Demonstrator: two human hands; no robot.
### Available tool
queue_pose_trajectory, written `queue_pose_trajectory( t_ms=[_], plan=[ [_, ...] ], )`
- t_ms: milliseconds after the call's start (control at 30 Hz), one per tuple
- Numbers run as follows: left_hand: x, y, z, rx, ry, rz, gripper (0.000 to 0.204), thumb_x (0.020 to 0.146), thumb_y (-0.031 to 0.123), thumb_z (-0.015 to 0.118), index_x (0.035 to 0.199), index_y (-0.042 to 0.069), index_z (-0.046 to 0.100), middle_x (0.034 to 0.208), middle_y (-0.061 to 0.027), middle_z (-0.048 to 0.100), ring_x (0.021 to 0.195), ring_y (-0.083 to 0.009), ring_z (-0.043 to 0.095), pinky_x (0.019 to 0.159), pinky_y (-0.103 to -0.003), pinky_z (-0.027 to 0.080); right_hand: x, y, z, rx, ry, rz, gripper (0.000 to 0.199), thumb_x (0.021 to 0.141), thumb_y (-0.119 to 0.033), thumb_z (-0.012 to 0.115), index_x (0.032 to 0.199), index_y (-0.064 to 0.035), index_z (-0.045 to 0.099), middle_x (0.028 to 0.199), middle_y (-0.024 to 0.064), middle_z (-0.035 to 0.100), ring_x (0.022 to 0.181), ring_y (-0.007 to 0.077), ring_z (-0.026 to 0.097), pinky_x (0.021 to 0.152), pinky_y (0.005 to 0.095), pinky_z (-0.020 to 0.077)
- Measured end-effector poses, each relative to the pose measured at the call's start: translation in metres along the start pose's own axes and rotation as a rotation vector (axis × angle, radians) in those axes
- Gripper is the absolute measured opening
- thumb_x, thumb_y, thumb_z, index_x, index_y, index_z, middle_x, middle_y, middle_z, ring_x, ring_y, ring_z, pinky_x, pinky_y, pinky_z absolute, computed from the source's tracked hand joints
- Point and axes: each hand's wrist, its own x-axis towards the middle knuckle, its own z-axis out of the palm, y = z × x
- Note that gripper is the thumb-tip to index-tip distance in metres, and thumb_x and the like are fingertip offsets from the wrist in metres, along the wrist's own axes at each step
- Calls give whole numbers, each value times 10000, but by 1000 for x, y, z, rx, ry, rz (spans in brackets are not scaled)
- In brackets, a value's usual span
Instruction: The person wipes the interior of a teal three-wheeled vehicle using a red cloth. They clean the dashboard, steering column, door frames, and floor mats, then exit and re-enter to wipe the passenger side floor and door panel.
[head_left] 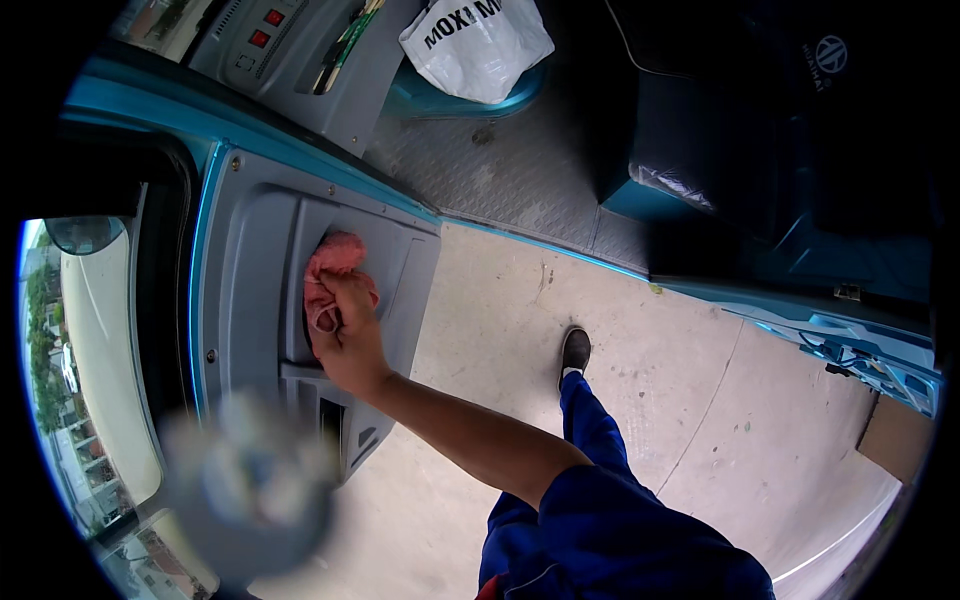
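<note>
My right hand (350, 335) is closed around a crumpled pink cloth (340, 254). It presses the cloth against the recessed part of a grey door panel (265, 230). My bare right forearm reaches up and left from a dark blue short sleeve. My left hand does not show. At the lower left, close to the camera, a blurred greyish round object (255, 490) covers part of the door; its kind cannot be made out.
The blue-framed door stands open beside a vehicle cabin with a grey textured floor (510, 175). A white bag (478, 45) lies inside, left of a dark seat (690, 130). Red switches (265, 30) sit on the dash. A cardboard piece (895, 438) stands at the right on pale concrete.
</note>
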Motion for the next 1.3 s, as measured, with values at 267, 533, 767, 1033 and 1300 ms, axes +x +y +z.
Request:
queue_pose_trajectory(
  t_ms=[267, 533, 767, 1033, 1300],
  plan=[
    [19, -6, -7, -34, 59, -61, 700, 968, 267, 681, 1526, -41, 393, 1250, -283, 630, 1091, -459, 665, 1010, -567, 544, -54, 134, -135, -416, -297, 744, 321, 896, -87, 641, 1216, -112, 643, 1051, 118, 711, 902, 304, 722, 723, 457, 579],
    [-121, -55, -51, 306, -84, -807, 669, 1011, 298, 696, 1503, -13, 366, 1041, -230, 707, 827, -359, 726, 931, -489, 573, -50, 48, -308, -156, -72, 1062, 311, 967, -119, 656, 1270, -50, 631, 968, 99, 753, 810, 216, 769, 669, 349, 592],
    [-388, -35, 274, -63, -1408, -1322, 672, 1025, 585, 569, 1570, 246, 369, 1506, -80, 509, 1264, -254, 582, 1042, -504, 525, 14, -30, -308, 13, -745, 877, 587, 912, -262, 757, 1433, -59, 576, 1300, 215, 666, 1205, 318, 653, 1005, 367, 516],
    [-408, -66, 495, 105, -1490, -651, 295, 901, 77, 680, 1190, 62, 624, 993, -69, 726, 802, -119, 684, 624, -286, 542, 195, 27, -426, -1473, 110, -99, 490, 955, -333, 698, 1352, -57, 618, 1498, 212, 516, 1409, 452, 441, 1173, 585, 320],
    [-434, -259, 680, 159, -1418, 777, 458, 874, 190, 744, 1297, 49, 641, 1234, -221, 683, 1117, -342, 669, 1040, -495, 473, 202, 121, -481, -1667, 324, -312, 629, 1033, -565, 447, 1453, -110, 559, 1520, 173, 523, 1434, 409, 442, 1195, 540, 274]
  ],
)
